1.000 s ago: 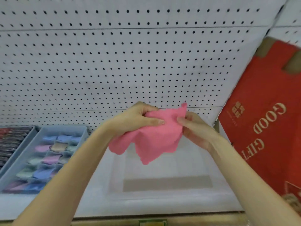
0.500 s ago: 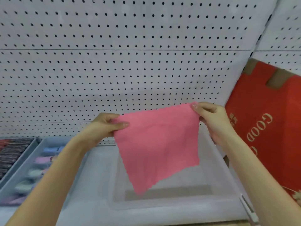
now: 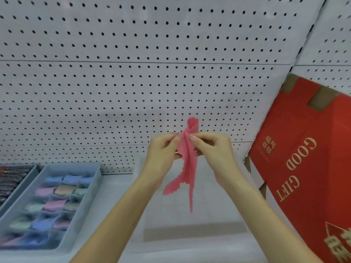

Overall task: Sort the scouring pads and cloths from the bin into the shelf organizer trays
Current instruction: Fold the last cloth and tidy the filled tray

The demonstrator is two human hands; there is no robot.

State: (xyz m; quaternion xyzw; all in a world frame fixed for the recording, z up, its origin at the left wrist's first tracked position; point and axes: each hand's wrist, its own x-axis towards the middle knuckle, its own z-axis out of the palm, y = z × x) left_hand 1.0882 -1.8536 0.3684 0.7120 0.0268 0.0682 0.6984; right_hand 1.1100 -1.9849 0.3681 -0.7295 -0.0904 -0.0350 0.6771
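The pegboard wall fills the back, and a red box leans at my right. On the shelf sits the clear bin, with the blue tray of blurred pastel pieces to its left. My left hand and right hand meet above the bin. My fingers are curled tight, pinching the pink cloth, which hangs bunched between them.

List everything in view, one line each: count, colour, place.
pink cloth: one, pink, bunched between both hands, centre
clear bin: one, translucent, below the hands
tray: one, blue-grey, left
folded cloths: many, pastel, in that tray; too blurred to count
second tray: one, blue-grey, far left, dark contents
pegboard: one, white, behind
gift box: one, red, right
left hand: pinches the cloth
right hand: pinches the cloth
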